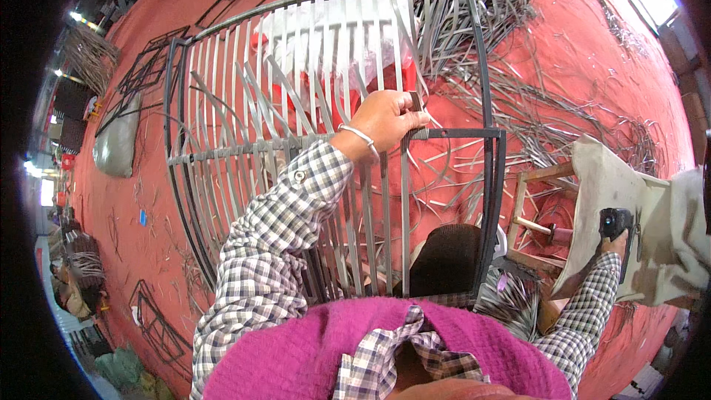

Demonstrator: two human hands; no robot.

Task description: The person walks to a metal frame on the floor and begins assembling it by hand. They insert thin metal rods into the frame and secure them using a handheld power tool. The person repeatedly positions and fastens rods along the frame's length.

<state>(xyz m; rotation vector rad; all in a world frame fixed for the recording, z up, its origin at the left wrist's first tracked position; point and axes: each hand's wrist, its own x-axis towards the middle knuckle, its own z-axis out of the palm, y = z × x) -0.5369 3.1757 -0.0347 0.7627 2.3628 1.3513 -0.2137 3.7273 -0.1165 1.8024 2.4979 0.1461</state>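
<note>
One magenta vest is bulking up closest to me, with two checked sleeves reaching out from it. Past it, one big black frame is standing before the wearer, and more than ten grey strips are running along it; they're overlapping too much for me to be counting them exactly.

At the frame's crossbar, the left hand is working, one silver bracelet circling its wrist. Its fingers are closing in a pinch on one short dark strip end, leaving hardly any gap. Off to the frame's right, the right hand is gripping one black tool; its fingers are curling about the lower end, though I'm not seeing all of them. That tool is showing against one beige cloth, which is draping over one wooden stand right of the frame.

Behind the frame, one white-and-red bundle is showing between the strips, and one large heap of loose strips is spreading beyond its far right corner. Left of the frame, one grey sack and one blue scrap are lying on the red floor.
</note>
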